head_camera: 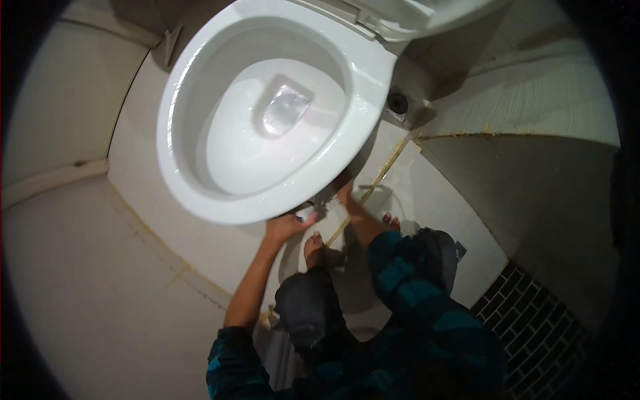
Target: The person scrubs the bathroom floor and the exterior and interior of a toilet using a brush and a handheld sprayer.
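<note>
A white ceramic toilet bowl (210, 212) fills the upper middle of the view, with a pool of water (287, 110) at its bottom. My left hand (287, 226) is at the underside of the bowl's front, thumb spread to the right. Its fingers are partly hidden, so what they touch cannot be seen. Further right, my right hand (345, 187) reaches beneath the bowl's side, mostly in shadow and blurred. Whether it holds anything is hidden. Small pale bits (327, 204) and a dark curved object (309, 203) show between the hands.
A raised toilet seat and lid (440, 17) stand behind the bowl. A dark round pipe opening (398, 103) sits at the wall on the right. Yellowish sealant (387, 165) runs along the floor joints. Walls close in on both sides; my bare feet (314, 245) stand before the bowl.
</note>
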{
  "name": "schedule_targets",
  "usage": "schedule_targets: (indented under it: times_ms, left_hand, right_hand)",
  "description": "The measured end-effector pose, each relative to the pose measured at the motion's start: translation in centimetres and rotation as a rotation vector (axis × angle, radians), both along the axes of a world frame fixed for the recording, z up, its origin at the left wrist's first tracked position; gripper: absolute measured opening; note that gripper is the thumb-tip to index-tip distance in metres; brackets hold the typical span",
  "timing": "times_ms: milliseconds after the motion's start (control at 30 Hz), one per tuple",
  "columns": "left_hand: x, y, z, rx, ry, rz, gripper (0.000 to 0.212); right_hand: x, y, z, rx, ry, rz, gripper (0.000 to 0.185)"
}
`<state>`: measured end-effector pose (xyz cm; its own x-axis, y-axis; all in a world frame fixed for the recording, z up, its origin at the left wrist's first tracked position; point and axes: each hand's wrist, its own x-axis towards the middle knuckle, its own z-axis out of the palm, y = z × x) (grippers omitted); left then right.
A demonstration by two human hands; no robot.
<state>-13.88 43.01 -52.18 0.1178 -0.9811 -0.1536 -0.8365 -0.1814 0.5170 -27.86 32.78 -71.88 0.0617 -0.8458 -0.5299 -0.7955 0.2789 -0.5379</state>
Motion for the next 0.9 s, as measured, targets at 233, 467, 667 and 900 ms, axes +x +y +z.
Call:
schedule_targets:
  times_ms: [233, 467, 667, 900]
  left_hand:
    - [16.3, 12.3, 10.6, 0.460, -0.399, -0.398, 0.045]
    - [18.6, 1.8, 26.3, 0.131, -0.412, -0.324, 0.045]
    - [12.5, -7.2, 29.9, -0.068, -0.091, 0.177, 0.046]
    - [6.9, -13.9, 29.4, -0.102, -0.093, 0.405, 0.051]
  right_hand:
    - [-5.6, -7.3, 22.2, -0.520, -0.468, -0.723, 0.032]
    - [-8.3, -1.0, 33.8, -0.518, -0.472, 0.181, 0.027]
    - [-4.6, -14.8, 38.0, -0.463, -0.138, 0.239, 0.035]
    - [-1.5, -17.2, 38.2, -0.541, -0.084, 0.467, 0.069]
